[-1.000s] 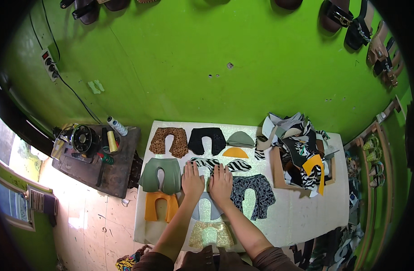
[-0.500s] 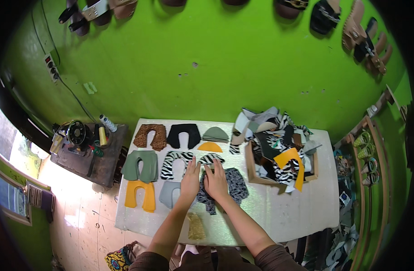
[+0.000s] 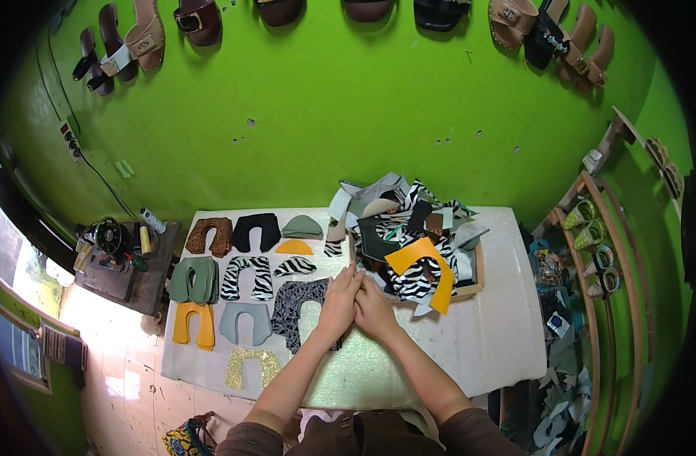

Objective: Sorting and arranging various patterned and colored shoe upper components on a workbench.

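My left hand and my right hand meet at the near left corner of a cardboard box heaped with material scraps. Fingers of both hands are pressed together; anything between them is too small to make out. Under my left wrist lies a dark patterned U-shaped piece, partly covered. Left of it are a zebra-striped U piece, a grey U piece and a gold glitter piece. A zebra half-round lies beyond the dark patterned piece.
More cut pieces line the table: brown spotted, black, green, yellow, a green half-round and a yellow half-round. A sewing machine stands left. Sandals hang along the green wall; scraps lie right.
Both hands have moved right, from over the zebra pieces to the box corner, and come together. The view has turned right, and the grey and gold pieces are uncovered.
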Motion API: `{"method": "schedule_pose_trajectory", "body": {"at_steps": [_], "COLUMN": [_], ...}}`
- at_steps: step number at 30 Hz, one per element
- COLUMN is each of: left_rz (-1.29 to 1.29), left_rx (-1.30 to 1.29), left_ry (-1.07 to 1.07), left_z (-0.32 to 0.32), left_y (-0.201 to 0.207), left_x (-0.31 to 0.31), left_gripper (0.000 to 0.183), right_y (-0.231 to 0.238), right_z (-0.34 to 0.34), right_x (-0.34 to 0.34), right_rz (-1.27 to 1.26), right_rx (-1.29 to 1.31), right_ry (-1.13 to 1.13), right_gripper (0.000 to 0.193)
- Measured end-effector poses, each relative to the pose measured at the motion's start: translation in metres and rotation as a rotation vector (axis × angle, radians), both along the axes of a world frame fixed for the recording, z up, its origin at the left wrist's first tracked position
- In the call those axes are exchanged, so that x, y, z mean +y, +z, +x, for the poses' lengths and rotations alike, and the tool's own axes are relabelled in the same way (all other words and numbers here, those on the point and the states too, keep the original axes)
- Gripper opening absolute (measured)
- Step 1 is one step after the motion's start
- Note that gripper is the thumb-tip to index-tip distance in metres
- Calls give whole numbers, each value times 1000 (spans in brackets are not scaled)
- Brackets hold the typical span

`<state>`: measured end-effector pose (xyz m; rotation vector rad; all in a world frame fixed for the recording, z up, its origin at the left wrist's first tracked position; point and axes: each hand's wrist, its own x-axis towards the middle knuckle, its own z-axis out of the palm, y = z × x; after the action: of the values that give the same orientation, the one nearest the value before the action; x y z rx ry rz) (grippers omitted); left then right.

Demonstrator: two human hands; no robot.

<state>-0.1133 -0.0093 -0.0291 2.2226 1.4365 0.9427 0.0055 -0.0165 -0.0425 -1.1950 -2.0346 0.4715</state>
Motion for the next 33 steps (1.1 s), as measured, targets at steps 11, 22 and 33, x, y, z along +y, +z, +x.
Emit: {"method": "schedule_pose_trajectory", "body": {"at_steps": [11, 22, 33], "left_rz": [9, -44, 58], "left_rx": [154, 25, 57], "left_ry": [63, -16, 56], "left_z": [29, 53, 45], "left_y": [7, 14, 13], "left_x": [-11, -5, 14], "left_gripper": [49, 41, 44], "right_y": [12, 16, 25], "right_z": [57, 112, 120], "right_x": [2, 6, 50], "right_rz": [228, 256, 123], "right_rx": [38, 158, -427], "right_ry": [-189, -496, -333], "right_gripper": [29, 21, 53]}}
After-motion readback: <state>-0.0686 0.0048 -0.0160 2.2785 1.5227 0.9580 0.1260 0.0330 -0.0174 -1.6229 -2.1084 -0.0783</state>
